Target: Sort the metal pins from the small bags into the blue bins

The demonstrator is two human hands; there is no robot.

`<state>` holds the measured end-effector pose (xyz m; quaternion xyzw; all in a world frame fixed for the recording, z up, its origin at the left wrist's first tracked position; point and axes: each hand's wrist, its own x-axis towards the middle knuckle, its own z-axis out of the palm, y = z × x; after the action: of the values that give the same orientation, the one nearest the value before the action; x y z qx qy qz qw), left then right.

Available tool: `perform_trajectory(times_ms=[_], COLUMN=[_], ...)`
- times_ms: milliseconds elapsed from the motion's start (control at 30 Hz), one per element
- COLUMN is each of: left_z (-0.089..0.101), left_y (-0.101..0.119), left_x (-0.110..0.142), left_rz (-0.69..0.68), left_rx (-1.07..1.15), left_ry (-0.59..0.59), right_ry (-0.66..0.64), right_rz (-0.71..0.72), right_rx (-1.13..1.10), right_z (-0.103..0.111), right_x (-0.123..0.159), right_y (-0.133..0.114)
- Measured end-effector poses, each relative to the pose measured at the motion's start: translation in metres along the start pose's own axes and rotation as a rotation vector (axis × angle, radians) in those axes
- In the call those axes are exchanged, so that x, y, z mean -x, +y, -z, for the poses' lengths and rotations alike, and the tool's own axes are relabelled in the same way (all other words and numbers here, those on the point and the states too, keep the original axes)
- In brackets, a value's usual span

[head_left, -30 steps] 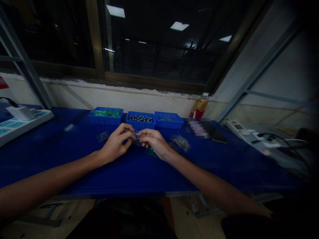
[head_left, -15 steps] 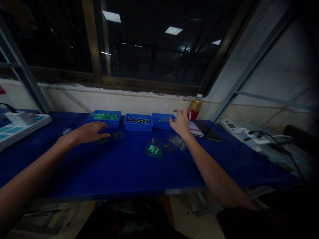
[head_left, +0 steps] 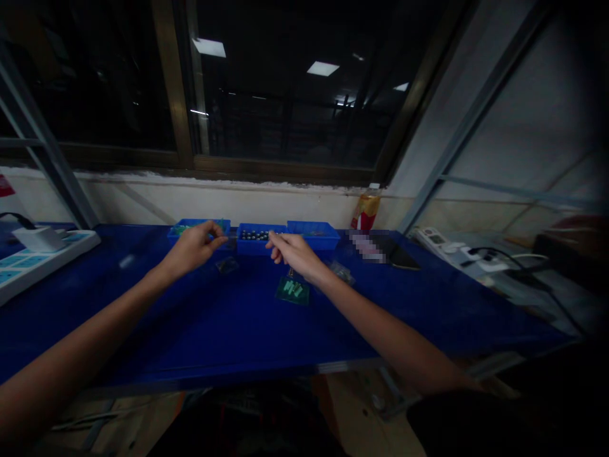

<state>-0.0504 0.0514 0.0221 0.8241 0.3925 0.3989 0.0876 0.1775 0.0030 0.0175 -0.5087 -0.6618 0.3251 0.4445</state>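
Note:
My left hand [head_left: 194, 246] is raised in front of the left blue bin [head_left: 175, 235], thumb and fingers drawn together in a pinch. Whatever it holds, if anything, is too small and dark to make out. Green plastic bags [head_left: 186, 228] lie in that bin, partly covered by the hand. My right hand [head_left: 295, 255] is closed before the middle blue bin [head_left: 247, 246], its fingertips pressed together, their contents unclear. Small cylinders with shiny ends [head_left: 254, 235] stand in the middle bin. Just below the right hand lies a green bag with several small pale pieces [head_left: 292, 290].
The right blue bin [head_left: 323, 241] holds clear material. Small clear bags [head_left: 341, 273] lie beyond my right forearm; another dark bag [head_left: 227, 264] lies between the hands. A phone [head_left: 402, 255], a bottle [head_left: 367, 209] and a power strip [head_left: 71, 244] line the table's sides.
My right hand has come left from the right bin to the middle one and closed. My left hand has lifted and moved right, its fingers drawing together.

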Motion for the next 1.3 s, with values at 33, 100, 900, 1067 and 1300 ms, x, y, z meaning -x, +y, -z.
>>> perform_trajectory(times_ms=[33, 100, 900, 1067, 1300], left_z=[-0.003, -0.011, -0.048, -0.051, -0.052], left_y=[0.013, 0.034, 0.027, 0.027, 0.026], left_x=[-0.005, -0.012, 0.004, 0.006, 0.011], left_rz=[-0.028, -0.131, 0.598, 0.463, 0.047], left_rx=[-0.021, -0.046, 1.147, 1.034, 0.377], left_ry=[0.046, 0.145, -0.043, 0.013, 0.071], right_ry=[-0.042, -0.052, 0.29, 0.283, 0.276], right_rz=[-0.08, -0.164, 0.426, 0.437, 0.118], right_rx=[-0.11, -0.305, 0.209, 0.196, 0.161], right_z=[-0.004, -0.012, -0.032, -0.032, -0.042], right_x=[-0.005, -0.018, -0.008, -0.006, -0.013], right_y=[-0.005, -0.014, 0.011, 0.009, 0.015])
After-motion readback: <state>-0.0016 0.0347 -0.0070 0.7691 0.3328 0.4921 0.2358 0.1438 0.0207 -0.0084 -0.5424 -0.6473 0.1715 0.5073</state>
